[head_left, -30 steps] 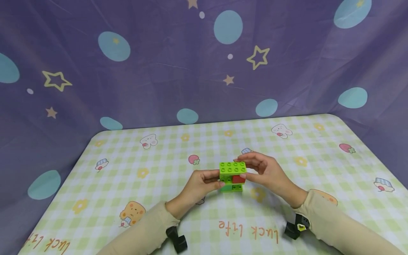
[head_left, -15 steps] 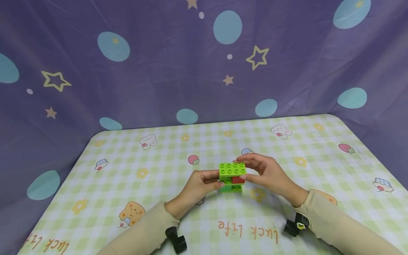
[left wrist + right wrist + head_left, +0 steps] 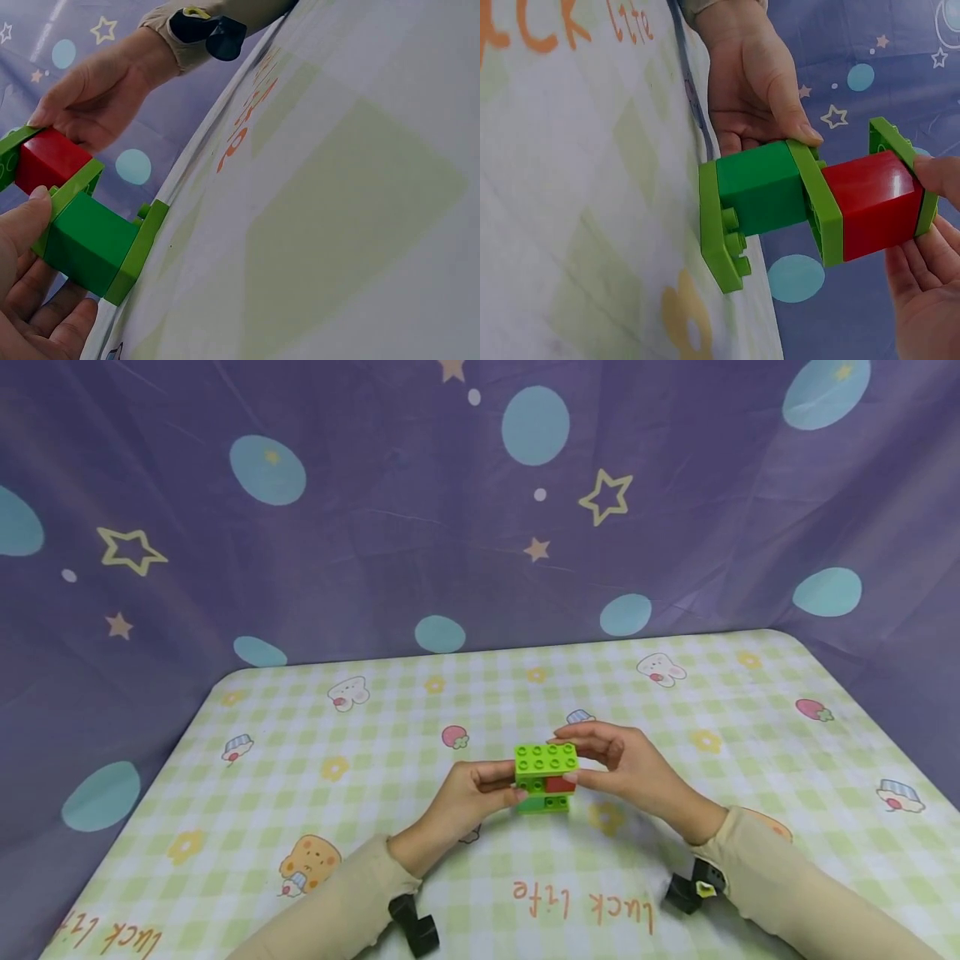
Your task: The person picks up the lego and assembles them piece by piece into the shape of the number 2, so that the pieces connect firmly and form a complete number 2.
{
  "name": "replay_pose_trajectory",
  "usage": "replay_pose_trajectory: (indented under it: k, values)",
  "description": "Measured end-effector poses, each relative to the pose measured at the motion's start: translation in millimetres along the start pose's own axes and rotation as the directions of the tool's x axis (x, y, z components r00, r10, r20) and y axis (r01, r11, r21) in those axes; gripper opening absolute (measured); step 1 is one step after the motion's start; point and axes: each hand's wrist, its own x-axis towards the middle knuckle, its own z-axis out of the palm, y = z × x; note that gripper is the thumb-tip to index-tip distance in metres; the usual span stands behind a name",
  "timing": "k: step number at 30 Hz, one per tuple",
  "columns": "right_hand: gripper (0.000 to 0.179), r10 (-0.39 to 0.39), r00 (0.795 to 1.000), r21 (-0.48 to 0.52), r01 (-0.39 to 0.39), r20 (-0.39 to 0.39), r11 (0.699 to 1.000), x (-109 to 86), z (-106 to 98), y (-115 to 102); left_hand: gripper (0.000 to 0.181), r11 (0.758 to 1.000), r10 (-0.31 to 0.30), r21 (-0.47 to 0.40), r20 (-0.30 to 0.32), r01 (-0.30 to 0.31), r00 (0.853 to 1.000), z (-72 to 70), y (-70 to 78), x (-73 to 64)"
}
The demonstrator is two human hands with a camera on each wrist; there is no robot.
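A small tower of toy building bricks stands on the table between the hands. Its light green top plate (image 3: 546,760) shows several studs. Under that come a red brick (image 3: 877,202), a light green middle plate (image 3: 817,202), a dark green brick (image 3: 761,187) and a light green bottom plate (image 3: 714,225) at the tablecloth. From the left, the left hand (image 3: 465,797) holds the tower, thumb at the middle plate's edge. The right hand (image 3: 626,768) pinches the top from the other side, with its thumb at the top plate and red brick and its fingers behind.
A checked tablecloth (image 3: 390,727) with printed strawberries, flowers and lettering covers the table. Behind its far edge hangs a purple curtain (image 3: 360,560) with stars and blue ovals. Each sleeved wrist carries a black camera mount (image 3: 415,927).
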Motion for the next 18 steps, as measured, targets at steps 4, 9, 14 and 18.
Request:
replay_pose_trajectory:
  k: [4, 9, 14, 18]
  values:
    - [0.044, 0.013, 1.000, 0.060, -0.013, 0.000, 0.998, -0.9, 0, 1, 0.041, 1.000, 0.004, 0.014, 0.000, -0.004, 1.000, 0.7, 0.3, 0.8]
    - [0.041, 0.036, 0.999, 0.115, -0.034, -0.010, 0.993, -1.5, 3, 1, 0.040, 1.000, 0.008, 0.020, -0.003, -0.008, 1.000, 0.0, -0.7, 0.8]
    - [0.041, 0.095, 0.995, 0.110, -0.092, -0.026, 0.990, -2.3, 7, 4, 0.041, 1.000, 0.018, 0.015, 0.006, -0.018, 1.000, -0.6, -2.2, 0.9]
    - [0.040, 0.114, 0.993, 0.096, -0.110, -0.041, 0.989, -2.3, 11, 5, 0.041, 1.000, 0.017, 0.020, 0.005, -0.017, 1.000, -0.5, -2.0, 0.7]
